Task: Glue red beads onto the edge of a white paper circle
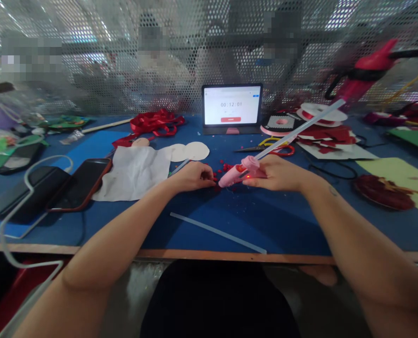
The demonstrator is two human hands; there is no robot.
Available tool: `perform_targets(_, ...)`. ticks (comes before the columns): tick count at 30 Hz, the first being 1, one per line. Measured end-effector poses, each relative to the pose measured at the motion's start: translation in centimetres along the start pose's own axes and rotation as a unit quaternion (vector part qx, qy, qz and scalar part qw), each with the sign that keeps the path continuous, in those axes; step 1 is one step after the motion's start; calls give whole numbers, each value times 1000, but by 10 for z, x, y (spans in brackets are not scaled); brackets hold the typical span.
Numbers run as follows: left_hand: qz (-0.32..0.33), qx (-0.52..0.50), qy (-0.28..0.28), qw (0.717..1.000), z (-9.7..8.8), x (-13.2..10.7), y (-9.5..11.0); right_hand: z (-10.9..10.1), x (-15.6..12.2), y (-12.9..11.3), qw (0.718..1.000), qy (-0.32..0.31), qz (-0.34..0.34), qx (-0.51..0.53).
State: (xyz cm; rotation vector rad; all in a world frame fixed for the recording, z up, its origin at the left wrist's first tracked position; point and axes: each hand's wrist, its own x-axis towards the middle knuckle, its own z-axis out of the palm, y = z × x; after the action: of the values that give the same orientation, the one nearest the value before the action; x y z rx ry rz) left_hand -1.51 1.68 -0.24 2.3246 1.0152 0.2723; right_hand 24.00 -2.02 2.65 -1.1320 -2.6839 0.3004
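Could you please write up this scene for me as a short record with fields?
Right hand: holds a pink hot glue gun
Left hand: curled, beside small red pieces
Surface: blue work table
Nearby: scissors, tablet showing a timer, red ribbon

"How do your hands stand?"

"My left hand (pixel 193 176) is knuckles up, fingers curled down, fingertips drawn together. My right hand (pixel 278 174) is closed, fingers wrapped, near the left but not touching."

"And your arms?"

"My left forearm (pixel 120 225) and right forearm (pixel 338 220) angle inward from the lower corners, bare."
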Motion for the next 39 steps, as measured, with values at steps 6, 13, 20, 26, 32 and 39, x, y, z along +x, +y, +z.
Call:
perform_targets(6,-2,-8,-1,1000,1,0,-1,-1,-1,-1,1000,-11,5,-13)
perform_targets(13,0,3,0,1000,1,1,-3,-3,-2,0,1000,3,19,-21)
perform_targets(20,1,6,2,1000,1,0,-2,-5,-3,-1,999,-16,33,-30)
perform_targets(26,-7,10,1,1000,0,0,-1,-7,-5,-2,999,-23,32,-20)
perform_targets(32,-14,7,0,1000,1,1,-2,-6,-4,-4,999,-23,15,-19)
perform_targets(39,-30,7,-2,1000,1,1,2,-6,-2,-10,999,-26,19,-14)
